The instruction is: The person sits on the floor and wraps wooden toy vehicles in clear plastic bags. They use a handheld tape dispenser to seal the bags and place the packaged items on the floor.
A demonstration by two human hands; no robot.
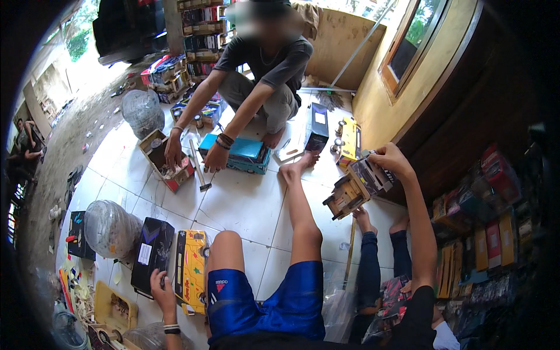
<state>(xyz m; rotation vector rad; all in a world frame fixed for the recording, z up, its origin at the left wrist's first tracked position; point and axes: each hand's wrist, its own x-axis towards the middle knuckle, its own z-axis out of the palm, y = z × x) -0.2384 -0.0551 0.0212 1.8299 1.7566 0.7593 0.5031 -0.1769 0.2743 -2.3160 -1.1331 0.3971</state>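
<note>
My right hand (pixel 392 162), stretched far out to the right, grips a wooden toy truck (pixel 357 188) with a dark printed body and bare wood at its lower end. My left hand (pixel 163 287) is down beside a black box-shaped toy body (pixel 153 251) with a white label; its fingers are curled, and a small dark thing at them is too small to make out. A yellow toy truck body (pixel 192 265) with printed stars and dark wheels lies between that hand and my left leg.
Opposite, a person squats with hands over an open wooden box (pixel 153 146) and a teal toy truck (pixel 248 154); a hammer (pixel 199 166) lies between. Rolls of clear plastic (pixel 111 228), a yellow tub (pixel 106 306), another black box (pixel 318 122) and a yellow truck (pixel 350 140) surround me. Someone's jeans-clad legs (pixel 367 271) are at right.
</note>
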